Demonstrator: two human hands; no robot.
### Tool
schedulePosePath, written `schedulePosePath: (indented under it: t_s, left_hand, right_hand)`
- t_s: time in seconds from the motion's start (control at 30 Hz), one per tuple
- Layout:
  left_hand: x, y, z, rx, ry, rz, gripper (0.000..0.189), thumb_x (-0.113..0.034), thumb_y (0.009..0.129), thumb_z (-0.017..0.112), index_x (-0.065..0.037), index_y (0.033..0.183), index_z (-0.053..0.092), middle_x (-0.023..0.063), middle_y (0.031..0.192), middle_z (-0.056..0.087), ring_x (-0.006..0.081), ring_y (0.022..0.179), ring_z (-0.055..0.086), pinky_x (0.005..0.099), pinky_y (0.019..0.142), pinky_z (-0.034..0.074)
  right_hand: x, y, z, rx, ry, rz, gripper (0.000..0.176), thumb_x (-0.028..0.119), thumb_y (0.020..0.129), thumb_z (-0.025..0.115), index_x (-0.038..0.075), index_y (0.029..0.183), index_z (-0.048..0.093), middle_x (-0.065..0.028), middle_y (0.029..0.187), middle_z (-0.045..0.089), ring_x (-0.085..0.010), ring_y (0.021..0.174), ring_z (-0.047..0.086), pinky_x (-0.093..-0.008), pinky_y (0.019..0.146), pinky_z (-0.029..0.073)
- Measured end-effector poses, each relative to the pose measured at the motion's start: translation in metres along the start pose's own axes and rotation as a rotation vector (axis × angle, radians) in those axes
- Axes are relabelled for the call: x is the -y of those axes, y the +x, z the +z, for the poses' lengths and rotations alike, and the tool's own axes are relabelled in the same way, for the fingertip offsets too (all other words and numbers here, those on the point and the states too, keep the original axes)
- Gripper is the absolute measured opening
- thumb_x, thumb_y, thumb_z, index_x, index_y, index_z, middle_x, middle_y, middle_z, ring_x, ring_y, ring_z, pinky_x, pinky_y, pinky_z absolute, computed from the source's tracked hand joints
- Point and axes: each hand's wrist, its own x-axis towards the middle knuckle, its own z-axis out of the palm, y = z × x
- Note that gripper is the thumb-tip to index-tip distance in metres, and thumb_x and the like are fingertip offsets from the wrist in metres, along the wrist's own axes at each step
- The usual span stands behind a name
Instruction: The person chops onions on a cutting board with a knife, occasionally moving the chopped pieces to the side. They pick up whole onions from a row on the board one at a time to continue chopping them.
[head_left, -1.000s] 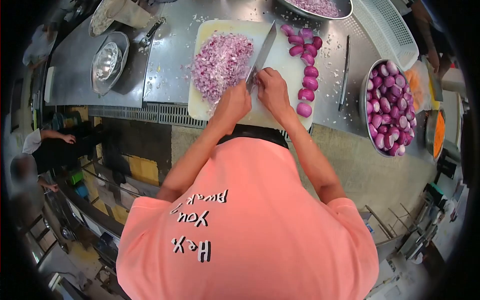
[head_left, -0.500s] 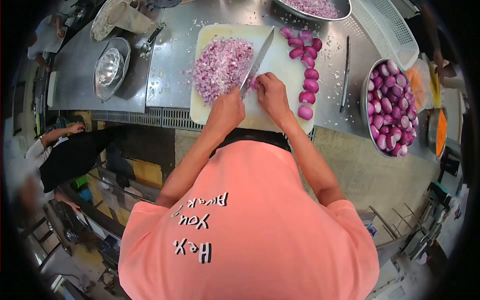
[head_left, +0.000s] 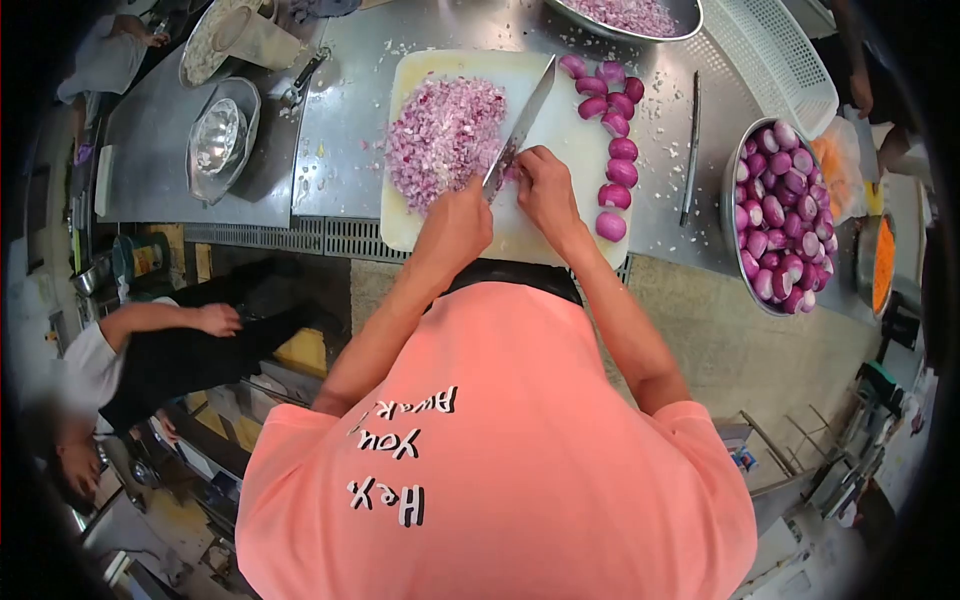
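Purple onion (head_left: 512, 172) is pinned to the cutting board (head_left: 562, 130) under the right hand's (head_left: 548, 188) curled fingers; the knife (head_left: 525, 108) is clasped firmly in the closed left hand (head_left: 455, 218).

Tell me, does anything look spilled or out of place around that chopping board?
A little. Small onion bits lie scattered on the steel counter, off the cutting board, mostly to its right around a long thin tool. The chopped pile itself sits on the board.

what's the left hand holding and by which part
The left hand grips the knife by its handle, hidden in the fist; the right hand steadies an onion piece beside the blade.
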Motion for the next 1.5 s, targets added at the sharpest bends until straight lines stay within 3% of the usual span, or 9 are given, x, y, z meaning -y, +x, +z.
schedulePosePath:
  t_s: [0.13,0.33,0.43,0.6,0.7,0.8,1.13,1.5]
  left_hand:
    - [0.004,0.006,0.015,-0.017,-0.006,0.047,0.015,-0.007,0.089,0.051,0.007,0.092,0.054,0.0323,0.071,0.058,0.0507,0.072,0.059,0.0559,0.064,0.045]
    - [0.008,0.0,0.016,0.023,-0.022,-0.031,0.014,-0.007,0.088,0.052,0.006,0.093,0.055,0.0312,0.072,0.059,0.0497,0.074,0.06,0.055,0.064,0.045]
    - [0.007,0.011,0.015,-0.034,-0.013,0.059,0.014,-0.007,0.088,0.052,0.006,0.093,0.055,0.0309,0.073,0.059,0.0494,0.075,0.06,0.0546,0.064,0.045]
    - [0.014,-0.002,0.009,0.029,0.053,-0.059,0.018,-0.007,0.089,0.051,0.005,0.1,0.056,0.0306,0.072,0.06,0.0482,0.073,0.061,0.0538,0.065,0.046]
    - [0.018,0.005,0.008,-0.019,0.053,-0.006,0.021,-0.007,0.089,0.05,0.005,0.104,0.055,0.0304,0.07,0.059,0.0484,0.071,0.061,0.054,0.063,0.045]
    - [0.008,-0.009,0.0,0.016,-0.001,-0.082,0.02,-0.006,0.089,0.051,0.006,0.105,0.054,0.0304,0.069,0.059,0.0486,0.071,0.061,0.0543,0.063,0.045]
    - [0.007,-0.005,0.02,-0.031,-0.026,-0.028,0.014,-0.003,0.087,0.053,0.009,0.092,0.056,0.034,0.071,0.059,0.0503,0.072,0.062,0.0554,0.063,0.049]
    - [-0.001,0.007,0.013,-0.017,-0.03,-0.036,0.016,-0.008,0.089,0.052,0.007,0.095,0.054,0.0325,0.074,0.06,0.0505,0.075,0.06,0.0553,0.067,0.046]
  right_hand:
    - [-0.002,-0.004,0.0,-0.002,-0.003,-0.014,0.015,-0.009,0.076,0.058,-0.002,0.088,0.063,-0.0203,0.087,0.06,-0.0418,0.079,0.06,-0.0468,0.07,0.049]
    - [-0.003,-0.006,0.001,-0.01,0.019,0.038,0.016,-0.009,0.075,0.058,-0.002,0.088,0.063,-0.0198,0.087,0.06,-0.0419,0.079,0.06,-0.0455,0.07,0.049]
    - [-0.005,-0.003,-0.003,0.013,0.032,0.014,0.017,-0.01,0.074,0.057,-0.002,0.088,0.063,-0.0188,0.087,0.06,-0.0405,0.081,0.06,-0.0461,0.072,0.049]
    - [-0.003,-0.002,-0.005,0.001,-0.066,-0.098,0.012,-0.006,0.075,0.057,0.0,0.085,0.062,-0.0161,0.084,0.06,-0.0373,0.083,0.06,-0.0469,0.074,0.049]
    - [0.002,-0.002,-0.004,0.07,-0.137,-0.04,0.012,-0.004,0.076,0.056,0.001,0.085,0.063,-0.0169,0.082,0.06,-0.0382,0.082,0.06,-0.0468,0.073,0.049]
    - [0.001,-0.002,0.0,0.104,-0.149,0.024,0.012,-0.004,0.076,0.056,0.001,0.085,0.063,-0.019,0.081,0.059,-0.0391,0.082,0.06,-0.0473,0.073,0.049]
    - [0.001,-0.008,0.003,0.093,-0.17,0.02,0.011,-0.003,0.075,0.058,-0.001,0.084,0.063,-0.0215,0.079,0.06,-0.0411,0.079,0.06,-0.0488,0.072,0.049]
    - [0.001,-0.008,-0.002,0.084,-0.142,0.003,0.005,-0.001,0.08,0.059,-0.001,0.083,0.063,-0.0203,0.078,0.059,-0.0405,0.079,0.06,-0.0486,0.072,0.048]
